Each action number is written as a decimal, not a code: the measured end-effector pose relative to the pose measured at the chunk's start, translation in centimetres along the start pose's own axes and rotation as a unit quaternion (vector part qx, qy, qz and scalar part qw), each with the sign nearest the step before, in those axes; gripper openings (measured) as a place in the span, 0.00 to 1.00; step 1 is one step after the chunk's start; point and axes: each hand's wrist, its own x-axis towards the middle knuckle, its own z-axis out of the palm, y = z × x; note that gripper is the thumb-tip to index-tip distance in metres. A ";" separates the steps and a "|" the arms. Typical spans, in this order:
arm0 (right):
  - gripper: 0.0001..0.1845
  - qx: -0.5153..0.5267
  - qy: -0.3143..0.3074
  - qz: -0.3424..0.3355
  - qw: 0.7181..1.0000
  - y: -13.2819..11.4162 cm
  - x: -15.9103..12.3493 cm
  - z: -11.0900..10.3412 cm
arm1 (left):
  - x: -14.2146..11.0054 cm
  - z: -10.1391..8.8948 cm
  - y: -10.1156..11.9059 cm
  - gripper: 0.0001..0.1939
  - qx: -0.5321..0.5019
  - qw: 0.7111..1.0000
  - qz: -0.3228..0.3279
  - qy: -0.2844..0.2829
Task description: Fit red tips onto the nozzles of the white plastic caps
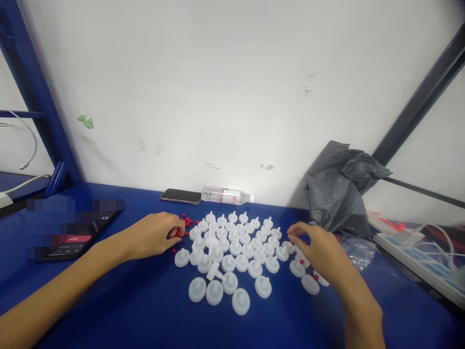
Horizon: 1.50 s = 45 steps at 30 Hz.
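White spouted discs (241, 263) are crowding the tabletop (145, 310). Left of them, the left hand (153, 236) is curling its fingers over red bits (188, 221); right of them, the right hand (320, 246), fingers bent, is partly hiding red-tipped discs (297, 269). Whether either is pinching anything, I cannot tell. Behind the white discs, a phone (180, 196) and bottle (228, 196) are lying.

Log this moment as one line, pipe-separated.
left hand: at red pieces | right hand: near red-tipped white pieces, grip unclear | plain white pieces: spread between hands on blue table | bottle: lying beside phone
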 end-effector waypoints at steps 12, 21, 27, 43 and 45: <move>0.14 0.226 -0.259 -0.037 0.938 -5.7 -2.7 -2.9 | 0.1 0.5 0.5 0.08 -0.008 1.000 0.007 0.007; 0.03 0.191 -0.281 -0.069 0.938 -6.6 -2.8 -1.8 | 0.0 0.2 1.0 0.05 0.005 0.998 0.015 0.055; 0.11 0.238 -0.195 -0.074 0.949 -7.3 -3.5 -3.9 | 0.1 -0.7 1.8 0.08 -0.033 0.984 0.022 0.174; 0.15 0.224 -0.159 -0.140 0.951 -12.2 -3.4 -0.5 | -1.3 2.3 7.5 0.12 -0.065 0.916 0.282 0.278; 0.15 0.221 -0.168 -0.141 0.950 -12.4 -3.5 -0.4 | -1.5 2.5 8.0 0.12 -0.067 0.912 0.294 0.279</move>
